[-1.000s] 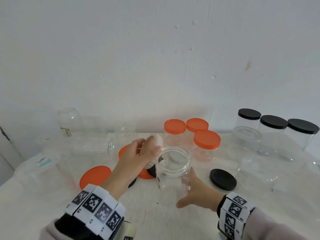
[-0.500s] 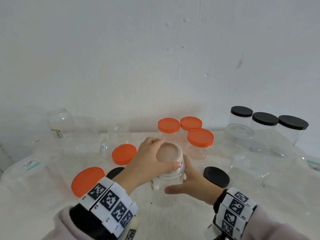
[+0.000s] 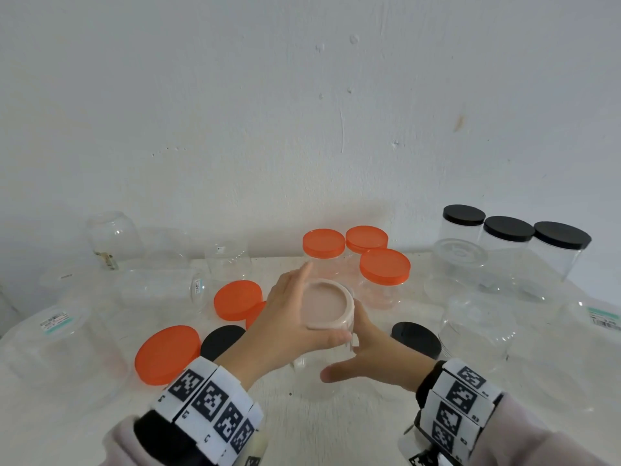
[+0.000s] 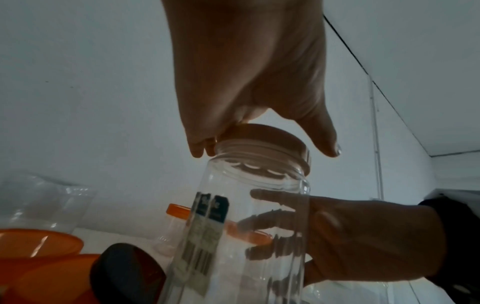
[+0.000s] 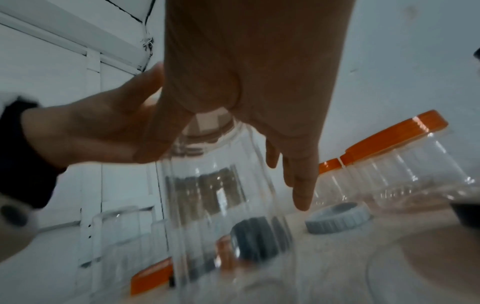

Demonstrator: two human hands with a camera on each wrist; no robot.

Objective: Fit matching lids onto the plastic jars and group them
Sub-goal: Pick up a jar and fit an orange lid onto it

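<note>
A clear plastic jar stands upright on the white table at centre front. A beige lid sits on its mouth. My left hand grips this lid from above, thumb at the near rim and fingers at the far rim. In the left wrist view the lid is seated on the jar's threaded neck. My right hand holds the jar body from the right; its fingers show through the clear wall. In the right wrist view the jar is blurred.
Three orange-lidded jars stand just behind the hands. Three black-lidded jars line the back right. Loose orange lids and black lids lie beside the hands. Open clear jars stand and lie at both sides.
My left hand brought the beige lid from beside the jar's open mouth down onto it. My right hand closed in around the jar body.
</note>
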